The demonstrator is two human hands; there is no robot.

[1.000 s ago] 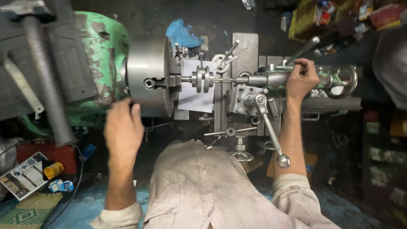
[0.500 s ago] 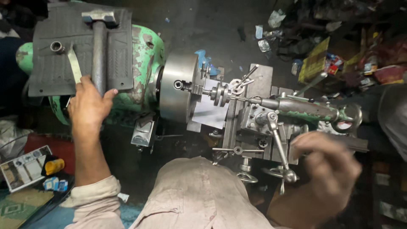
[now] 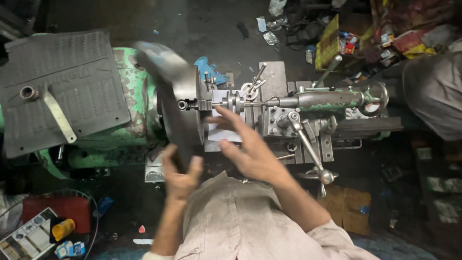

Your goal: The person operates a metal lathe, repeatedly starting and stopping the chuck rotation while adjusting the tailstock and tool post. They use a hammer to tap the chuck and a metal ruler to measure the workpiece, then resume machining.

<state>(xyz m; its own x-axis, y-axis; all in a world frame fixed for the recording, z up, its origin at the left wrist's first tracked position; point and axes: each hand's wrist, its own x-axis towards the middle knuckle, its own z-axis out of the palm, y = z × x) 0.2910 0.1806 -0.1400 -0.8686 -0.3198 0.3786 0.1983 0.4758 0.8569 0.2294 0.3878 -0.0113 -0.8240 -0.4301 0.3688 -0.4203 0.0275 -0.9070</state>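
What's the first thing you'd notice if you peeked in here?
Probably the big round steel chuck in the middle of the green lathe. The person's left hand grips a blurred dark handle just below it, and the right hand reaches in with spread fingers. At far left a grey ribbed cover sits on the machine.

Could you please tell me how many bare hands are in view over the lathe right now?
2. The left hand is at the lower edge of the grey chuck; the right hand reaches open-fingered toward the white sheet beside it. No others show.
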